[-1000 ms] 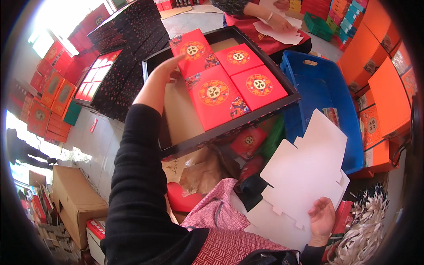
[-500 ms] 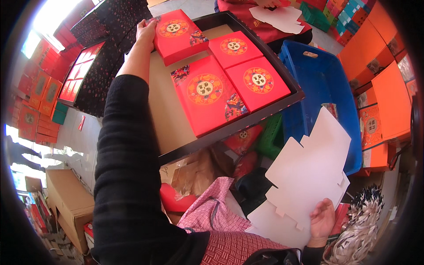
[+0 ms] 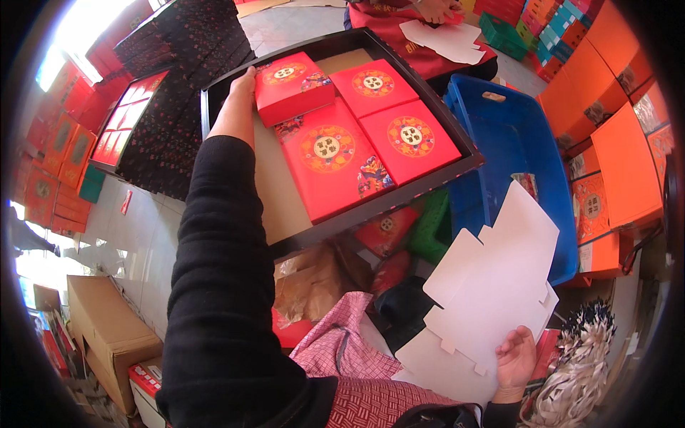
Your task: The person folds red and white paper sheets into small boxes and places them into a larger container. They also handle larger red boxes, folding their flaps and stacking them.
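My left hand (image 3: 244,83) is closed on the left side of a red gift box (image 3: 289,77) with a round gold emblem. This box is at the far left of a shallow black tray (image 3: 367,205), its near side overlapping another red box (image 3: 330,160). Two more red boxes, a far one (image 3: 374,84) and a nearer one (image 3: 412,133), lie along the tray's right side. My right hand (image 3: 515,359) rests against flat white cardboard blanks (image 3: 492,274) at the lower right, fingers loosely bent and apart, gripping nothing visible. My left fingertips are partly hidden.
A blue plastic crate (image 3: 524,135) stands right of the tray, with orange boxes (image 3: 624,175) beyond. Dark patterned boxes (image 3: 175,93) are stacked at the far left. A brown carton (image 3: 114,335) sits lower left. Across the tray, another person's hands (image 3: 437,10) hold something red.
My left hand has lowered the red box toward the tray's far left corner and its near boxes. The view has shifted slightly. My right hand stays at the white blanks.
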Motion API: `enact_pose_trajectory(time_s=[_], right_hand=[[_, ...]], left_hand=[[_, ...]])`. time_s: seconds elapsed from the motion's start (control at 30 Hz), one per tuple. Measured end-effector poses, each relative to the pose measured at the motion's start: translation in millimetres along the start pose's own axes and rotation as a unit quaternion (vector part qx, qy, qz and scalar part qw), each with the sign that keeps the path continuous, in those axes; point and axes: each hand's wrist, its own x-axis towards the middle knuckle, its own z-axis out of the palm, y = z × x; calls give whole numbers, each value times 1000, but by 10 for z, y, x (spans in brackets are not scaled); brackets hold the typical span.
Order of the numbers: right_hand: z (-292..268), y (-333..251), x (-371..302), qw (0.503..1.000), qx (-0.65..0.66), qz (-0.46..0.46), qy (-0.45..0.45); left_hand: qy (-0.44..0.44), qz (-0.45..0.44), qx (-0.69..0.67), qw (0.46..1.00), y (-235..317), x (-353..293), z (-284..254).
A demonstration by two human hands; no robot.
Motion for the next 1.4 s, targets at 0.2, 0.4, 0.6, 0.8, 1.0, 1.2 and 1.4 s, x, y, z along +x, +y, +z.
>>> enact_pose_trajectory(time_s=[0.2,0.4,0.6,0.8,1.0,1.2,1.4], right_hand=[[12,26,-56,1000,3,-22,11],[0,8,-32,1000,4,-15,5],[-76,43,-94,1000,15,-16,-3],[-63,42,-101,998,-12,-25,-47],[10,40,-141,998,-6,-36,-56],[47,35,-162,997,-12,-46,-54],[18,50,-159,997,7,-56,-57]], left_hand=[[-76,334,364,866,22,-584,14],[-53,587,684,429,-76,-2056,-36],[103,351,524,770,-221,-1987,17],[-54,206,116,970,-606,-1631,-33],[-5,189,111,976,-636,-1727,68],[31,194,234,952,-557,-1964,144],[147,159,426,878,-622,-1755,128]])
